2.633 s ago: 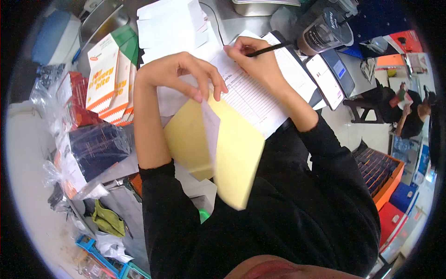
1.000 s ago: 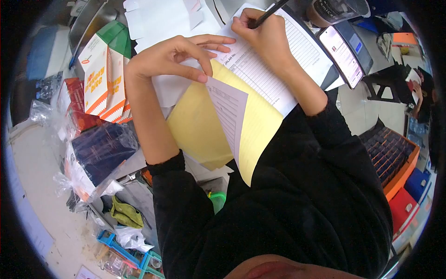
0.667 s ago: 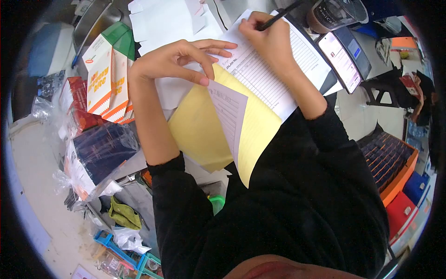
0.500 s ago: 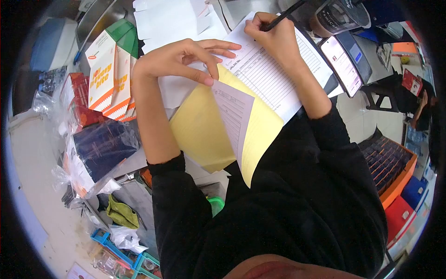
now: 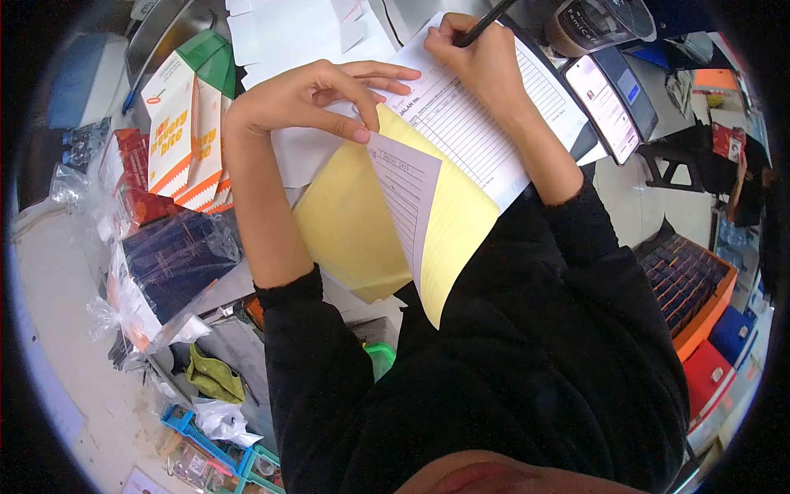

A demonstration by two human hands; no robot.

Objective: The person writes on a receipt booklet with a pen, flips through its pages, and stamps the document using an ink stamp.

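A pad of printed delivery forms [image 5: 473, 123] lies tilted on the table, showing ruled lines and the words "JALAN No." My right hand [image 5: 485, 70] is closed around a black pen [image 5: 487, 21], held against the upper left part of the white form. My left hand [image 5: 321, 99] pinches the folded-back sheets between thumb and forefinger, its other fingers stretched over the form. Below that pinch hang a yellow sheet [image 5: 350, 230] and a pale lilac printed sheet [image 5: 406, 185], curling over the table edge. The pen tip is hidden by my fingers.
A lit phone [image 5: 602, 107] lies right of the forms, below a lidded drink cup [image 5: 597, 26]. Orange-and-white boxes [image 5: 174, 136] and a plastic-wrapped dark blue package [image 5: 181, 259] are at left. White papers [image 5: 304, 33] lie behind. An orange crate [image 5: 704, 305] stands at right.
The whole view has shifted slightly, so the hands and forms appear a little higher and further left. Both hands keep their holds on the pen and the sheets.
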